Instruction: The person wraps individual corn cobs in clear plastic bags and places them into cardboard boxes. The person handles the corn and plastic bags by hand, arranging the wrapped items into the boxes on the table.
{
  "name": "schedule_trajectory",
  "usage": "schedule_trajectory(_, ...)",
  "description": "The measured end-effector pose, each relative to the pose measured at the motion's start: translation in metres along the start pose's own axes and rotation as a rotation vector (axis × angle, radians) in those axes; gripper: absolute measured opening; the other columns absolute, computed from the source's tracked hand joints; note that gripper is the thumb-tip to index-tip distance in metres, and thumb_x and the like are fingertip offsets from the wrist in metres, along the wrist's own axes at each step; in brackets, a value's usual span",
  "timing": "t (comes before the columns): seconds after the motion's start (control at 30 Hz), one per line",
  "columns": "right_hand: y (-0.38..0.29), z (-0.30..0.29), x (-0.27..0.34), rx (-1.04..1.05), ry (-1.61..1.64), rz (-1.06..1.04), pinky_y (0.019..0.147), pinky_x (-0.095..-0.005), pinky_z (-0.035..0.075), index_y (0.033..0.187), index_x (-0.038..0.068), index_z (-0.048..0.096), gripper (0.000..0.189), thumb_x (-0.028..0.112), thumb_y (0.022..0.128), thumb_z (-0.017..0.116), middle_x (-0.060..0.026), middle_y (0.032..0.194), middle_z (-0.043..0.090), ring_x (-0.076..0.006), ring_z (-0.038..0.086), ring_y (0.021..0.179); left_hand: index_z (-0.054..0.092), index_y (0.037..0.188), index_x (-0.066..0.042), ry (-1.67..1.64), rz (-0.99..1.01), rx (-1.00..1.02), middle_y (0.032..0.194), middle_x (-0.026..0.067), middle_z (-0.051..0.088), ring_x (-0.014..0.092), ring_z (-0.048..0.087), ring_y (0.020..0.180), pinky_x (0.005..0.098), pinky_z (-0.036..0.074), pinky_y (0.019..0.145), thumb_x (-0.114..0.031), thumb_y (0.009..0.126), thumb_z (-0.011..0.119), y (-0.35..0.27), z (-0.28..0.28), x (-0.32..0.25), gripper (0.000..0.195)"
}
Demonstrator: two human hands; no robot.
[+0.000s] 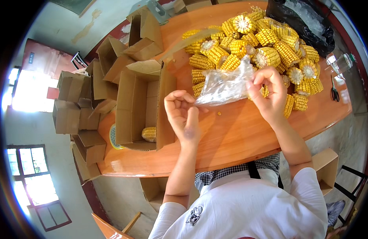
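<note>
A crumpled clear plastic bag [224, 86] stretches between my two hands above the table. My right hand [269, 92] pinches its right side between thumb and index finger. At the bag's lower left corner is my left hand [184, 115], fingers curled, the corner meeting its thumb and fingertips. Behind the bag lies a large heap of yellow corn cob pieces [231, 61], several with pale cut ends showing. Left of my left hand stands an open cardboard box [166, 110], and one corn piece [149, 134], apparently wrapped in plastic, lies inside it.
More open cardboard boxes [104, 80] crowd the left end of the wooden table [231, 140]. A black plastic bag [300, 27] with clear plastic sits at the far right. Black-handled scissors [335, 91] and a clear jar [344, 62] lie near the right edge.
</note>
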State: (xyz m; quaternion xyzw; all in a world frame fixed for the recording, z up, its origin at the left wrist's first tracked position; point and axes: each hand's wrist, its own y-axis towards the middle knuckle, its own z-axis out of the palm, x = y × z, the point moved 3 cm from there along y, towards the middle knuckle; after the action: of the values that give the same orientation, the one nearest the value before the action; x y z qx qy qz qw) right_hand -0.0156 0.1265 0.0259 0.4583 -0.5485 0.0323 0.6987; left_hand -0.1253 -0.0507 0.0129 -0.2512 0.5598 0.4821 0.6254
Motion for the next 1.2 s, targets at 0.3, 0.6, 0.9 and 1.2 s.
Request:
schedule_trajectory(0.3, -0.001, 0.002, 0.008, 0.148, -0.135, -0.021, 0.064, -0.0229, 0.04, 0.079, 0.008, 0.052, 0.018, 0.002, 0.075, 0.068, -0.0002, 0.077, 0.052, -0.0095, 0.046, 0.069, 0.037, 0.131, -0.001, 0.587, 0.705, 0.002, 0.132, 0.0169, 0.035, 0.03, 0.038, 0.123, 0.0436, 0.039, 0.098, -0.032, 0.079, 0.071, -0.016, 0.003, -0.01, 0.069)
schedule_trajectory(0.6, -0.007, 0.009, 0.016, 0.365, 0.035, -0.01, 0.067, -0.0285, 0.046, 0.077, 0.008, 0.054, 0.018, 0.003, 0.071, 0.07, -0.0028, 0.078, 0.058, -0.0167, 0.057, 0.073, 0.05, 0.12, -0.001, 0.433, 0.253, 0.055, 0.09, 0.004, 0.055, 0.01, 0.053, 0.081, 0.0229, 0.044, 0.075, 0.001, 0.079, 0.07, -0.011, 0.01, 0.005, 0.046)
schedule_trajectory(0.9, -0.005, 0.004, 0.011, 0.253, 0.139, 0.038, 0.064, -0.0242, 0.046, 0.079, 0.006, 0.053, 0.017, 0.001, 0.076, 0.068, -0.0031, 0.079, 0.057, -0.0108, 0.056, 0.071, 0.053, 0.113, -0.002, 0.186, 0.414, 0.101, 0.09, 0.0032, 0.053, 0.009, 0.054, 0.083, 0.0229, 0.047, 0.073, -0.002, 0.072, 0.079, -0.009, 0.02, -0.002, 0.048)
schedule_trajectory(1.2, -0.003, -0.004, 0.006, 0.224, 0.105, 0.031, 0.062, -0.0243, 0.049, 0.082, 0.005, 0.055, 0.015, 0.002, 0.076, 0.069, -0.0036, 0.081, 0.06, -0.0105, 0.059, 0.07, 0.055, 0.095, -0.005, 0.263, 0.224, -0.028, 0.085, -0.0018, 0.046, 0.006, 0.047, 0.074, 0.0178, 0.04, 0.066, 0.016, 0.066, 0.058, -0.002, 0.006, 0.001, 0.035)
